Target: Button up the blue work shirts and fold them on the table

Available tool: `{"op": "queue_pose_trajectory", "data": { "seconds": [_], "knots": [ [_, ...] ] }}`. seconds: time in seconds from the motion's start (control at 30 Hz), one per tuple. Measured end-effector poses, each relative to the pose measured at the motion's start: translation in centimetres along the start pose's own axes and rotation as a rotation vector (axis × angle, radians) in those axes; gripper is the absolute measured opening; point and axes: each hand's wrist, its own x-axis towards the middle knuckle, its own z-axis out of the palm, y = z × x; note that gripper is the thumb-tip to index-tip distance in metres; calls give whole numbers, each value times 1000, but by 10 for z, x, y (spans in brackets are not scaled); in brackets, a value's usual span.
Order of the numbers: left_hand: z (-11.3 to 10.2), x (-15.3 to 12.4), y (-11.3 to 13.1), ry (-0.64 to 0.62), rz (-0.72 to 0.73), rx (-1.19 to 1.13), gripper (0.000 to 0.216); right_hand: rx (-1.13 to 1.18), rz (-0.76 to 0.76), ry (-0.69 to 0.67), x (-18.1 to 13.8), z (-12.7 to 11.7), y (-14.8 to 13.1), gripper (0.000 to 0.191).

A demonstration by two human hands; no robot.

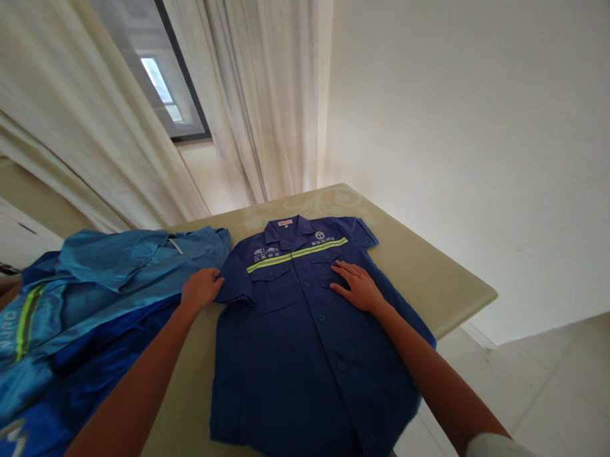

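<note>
A dark blue short-sleeved work shirt (284,362) lies front up on the table, its collar toward the far side. A yellow reflective stripe and white printing cross its chest. My left hand (203,287) is closed on the hem of the sleeve at the left. Over the chest pocket on the right, my right hand (358,286) rests flat with fingers spread. The shirt's lower edge hangs near the table's front, close to my body.
Left of the shirt lies a heap of lighter blue work clothes (131,261) with a reflective stripe. A white hanger (15,435) shows at the lower left. The beige table (427,277) has a corner at the right. Curtains (265,90) and a white wall (472,136) stand behind.
</note>
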Motion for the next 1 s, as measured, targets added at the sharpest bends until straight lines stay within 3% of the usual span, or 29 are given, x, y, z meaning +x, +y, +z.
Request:
{"op": "queue_pose_trajectory", "data": {
  "seconds": [0.17,0.27,0.37,0.43,0.5,0.57,0.63,0.83,1.0],
  "knots": [
    [-56,11,-22,176,-122,108,39,-27,-1,7,3,4,-6,57],
    [-69,7,-10,336,-75,156,45,-41,-9,6,8,8,-12,58],
    [-46,-11,30,306,137,123,47,-43,-10,-16,13,7,-16,59],
    [-15,-28,61,227,268,45,51,-48,3,-38,17,4,-17,62],
    [20,-44,83,197,309,-20,64,-58,18,-51,21,3,-20,67],
    [47,-52,88,185,285,-65,71,-67,8,-61,27,4,-23,73],
    [62,-49,78,170,263,-91,71,-73,-23,-78,33,10,-29,77],
    [55,-9,35,184,276,-90,63,-79,-61,-96,73,31,-46,80],
    [44,-7,39,265,252,-125,52,-67,-62,-121,105,36,-49,77]
  ]
}}
